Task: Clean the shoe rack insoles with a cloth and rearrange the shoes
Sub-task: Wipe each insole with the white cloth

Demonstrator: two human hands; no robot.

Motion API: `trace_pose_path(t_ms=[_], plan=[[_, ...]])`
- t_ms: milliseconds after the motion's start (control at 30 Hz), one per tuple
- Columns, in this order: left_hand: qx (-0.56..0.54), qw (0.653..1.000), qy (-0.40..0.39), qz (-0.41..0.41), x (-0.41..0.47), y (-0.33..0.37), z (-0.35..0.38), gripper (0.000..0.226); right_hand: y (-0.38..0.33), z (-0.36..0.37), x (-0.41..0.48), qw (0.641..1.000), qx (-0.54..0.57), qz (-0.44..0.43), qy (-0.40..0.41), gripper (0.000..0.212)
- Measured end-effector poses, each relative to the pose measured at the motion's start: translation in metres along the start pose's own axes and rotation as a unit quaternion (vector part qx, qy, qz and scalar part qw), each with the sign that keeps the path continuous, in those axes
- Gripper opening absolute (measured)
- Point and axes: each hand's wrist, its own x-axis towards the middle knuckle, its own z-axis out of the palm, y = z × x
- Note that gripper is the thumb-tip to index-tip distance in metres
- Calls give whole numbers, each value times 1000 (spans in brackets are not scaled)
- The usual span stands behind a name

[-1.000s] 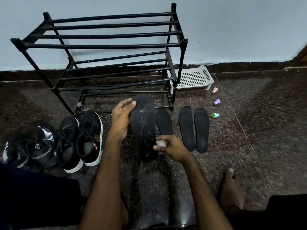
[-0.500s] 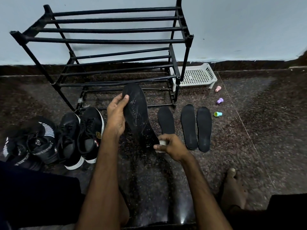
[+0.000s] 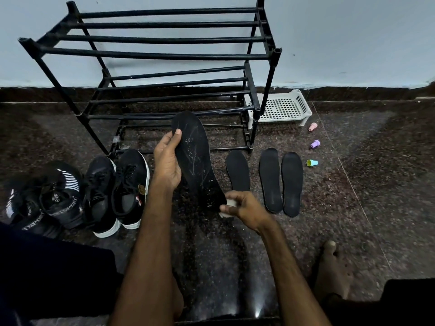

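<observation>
I hold one insole point(image 3: 195, 161) up off the floor in front of the shoe rack point(image 3: 150, 55), its toe end far and its heel end near. My left hand point(image 3: 167, 161) grips it along its left edge with the thumb laid on its face near the toe. My right hand point(image 3: 244, 208) pinches a small white cloth point(image 3: 227, 205), wadded tight, against the heel end. The face of this insole shows pale scuffs and white specks down its length, so I judge the wiping of it is under way and not finished. Three more insoles lie flat on the floor to the right: a single one point(image 3: 237, 170) just beside my right hand, and a pair point(image 3: 270, 180) side by side farther right. They look plain black, but I cannot tell whether they have been wiped yet. The shoes all stand on the floor to the left of the rack: two black sneakers with white soles point(image 3: 130, 187) nearest my left arm, and two darker sport shoes point(image 3: 61, 191) at the far left. So the insoles must go back in and the shoes onto the bars, and the rearranging seems not yet begun. As for writing, I read "SPORT" in white on the sport shoes, with letters before it that I cannot make out; the small badge on the side of the sneaker is too small to read
</observation>
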Motion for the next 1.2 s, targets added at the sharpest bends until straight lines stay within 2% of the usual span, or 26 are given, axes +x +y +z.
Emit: trace_pose_path(t_ms=[100,233,333,467,500,567,667,767,867,1000,1067,1167,1200], plan=[[-37,994,-70,-74,-7,2,-3,52,1,0,-3,999,17,18,-22,24],[-72,982,-151,-89,-14,-4,-6,87,1,-2,-2,997,41,33,-55,26],[-117,977,-151,-94,-15,-5,-3,91,5,-4,-1,997,44,52,-46,30],[-78,977,-162,-112,-15,-2,7,88,4,-14,-9,995,74,61,-32,37],[-68,976,-172,-119,-14,-3,9,86,0,-18,-11,997,59,55,-13,34],[-51,971,-195,-129,-16,-5,13,84,-15,-30,-14,997,21,16,78,27],[-49,962,-222,-149,-19,-13,17,83,-60,-44,-15,966,-28,-95,239,23],[-53,954,-240,-170,-22,-20,23,86,-125,-41,-18,929,-127,-216,273,22],[-65,949,-246,-186,-27,-19,34,84,-168,-22,-15,879,-253,-306,263,23],[-74,947,-251,-185,-31,-10,46,82,-154,2,-5,837,-382,-316,230,27],[-77,952,-243,-169,-31,-6,47,85,-144,3,-9,860,-397,-275,163,26],[-82,959,-238,-128,-24,-1,41,85,-137,-5,-22,909,-394,-134,-23,19],[-84,960,-239,-122,-22,1,39,85,-138,-6,-26,917,-380,-117,-36,17]])
